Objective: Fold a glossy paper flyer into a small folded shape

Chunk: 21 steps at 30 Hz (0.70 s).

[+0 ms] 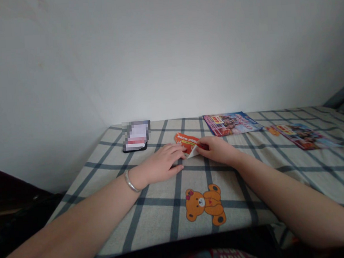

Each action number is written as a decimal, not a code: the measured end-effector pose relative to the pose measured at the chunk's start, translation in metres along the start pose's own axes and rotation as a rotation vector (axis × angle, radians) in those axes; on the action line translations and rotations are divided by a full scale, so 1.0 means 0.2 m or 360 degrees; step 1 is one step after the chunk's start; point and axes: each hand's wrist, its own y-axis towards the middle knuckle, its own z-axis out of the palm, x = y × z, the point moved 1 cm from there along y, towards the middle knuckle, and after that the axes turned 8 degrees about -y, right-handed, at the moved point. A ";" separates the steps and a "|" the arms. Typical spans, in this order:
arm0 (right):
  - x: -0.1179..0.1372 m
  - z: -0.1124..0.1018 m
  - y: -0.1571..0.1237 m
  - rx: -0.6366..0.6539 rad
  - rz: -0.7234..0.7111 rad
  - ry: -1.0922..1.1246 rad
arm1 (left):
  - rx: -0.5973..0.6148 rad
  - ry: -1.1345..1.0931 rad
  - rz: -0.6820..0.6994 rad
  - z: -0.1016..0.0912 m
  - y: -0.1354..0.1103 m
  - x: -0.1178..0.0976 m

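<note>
A small red and white printed paper lies on a checked cloth with an orange bear print. My left hand, a silver bangle on its wrist, lies flat with fingers stretched out, its fingertips pressing the paper's near edge. My right hand is closed in a pinch on the paper's folded white corner, just right of the left fingertips.
A black phone lies at the back left of the cloth. Two colourful leaflets rest farther right, one near the wall and another beside it. A white wall rises behind. The cloth's left edge drops to a dark floor.
</note>
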 end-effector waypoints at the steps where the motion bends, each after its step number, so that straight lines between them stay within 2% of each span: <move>1: 0.00 0.00 0.00 0.0002 -0.0002 0.0003 | -0.0001 -0.0009 0.0005 0.00 0.00 0.00; 9: 0.00 0.00 0.00 0.0013 0.0008 -0.0001 | 0.0013 -0.0025 0.0009 -0.01 0.01 0.00; 17: 0.02 0.03 0.01 -0.0012 0.0139 -0.0086 | 0.0049 -0.0015 0.0014 -0.04 0.01 -0.01; 21: 0.03 0.04 0.02 -0.0091 0.0066 -0.0177 | 0.0070 -0.0004 0.0021 -0.04 0.02 -0.01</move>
